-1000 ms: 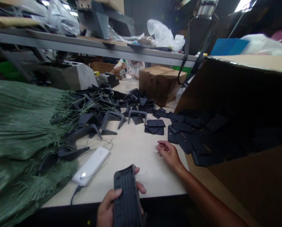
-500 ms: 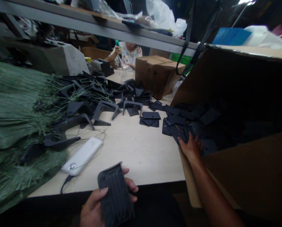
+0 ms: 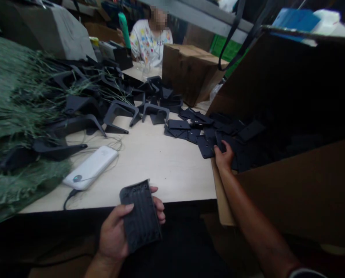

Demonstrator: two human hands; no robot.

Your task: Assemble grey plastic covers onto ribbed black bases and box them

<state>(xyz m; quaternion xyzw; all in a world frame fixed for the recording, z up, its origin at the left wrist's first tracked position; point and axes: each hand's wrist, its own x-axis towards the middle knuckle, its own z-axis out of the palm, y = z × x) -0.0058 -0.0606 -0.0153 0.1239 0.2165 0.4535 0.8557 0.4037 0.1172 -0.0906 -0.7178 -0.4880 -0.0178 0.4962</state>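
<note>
Left hand: the left hand (image 3: 114,231) sits at bottom centre, fingers and thumb closed around the edges of the ribbed black plastic plate (image 3: 140,217), gripping it.
Held plate: below the table's front edge, ribbed face up toward the camera.
Long axis: runs nearly up and down in the frame, its far end leaning slightly left.
Right hand: the right hand (image 3: 224,156) reaches from lower right, fingers slightly curled on the flat black plates (image 3: 207,144); whether they grip one, I cannot tell.
Around the right hand: those plates lie scattered over the table and into the cardboard box (image 3: 294,193).
Tabletop: the pale table (image 3: 161,170) holds a white power bank (image 3: 90,168), left of centre.
Upper left: black angled brackets (image 3: 120,112) lie heaped beside a green fibrous bundle (image 3: 10,96).
Upper middle: a seated co-worker (image 3: 151,42) sits behind a cardboard carton (image 3: 186,73).
</note>
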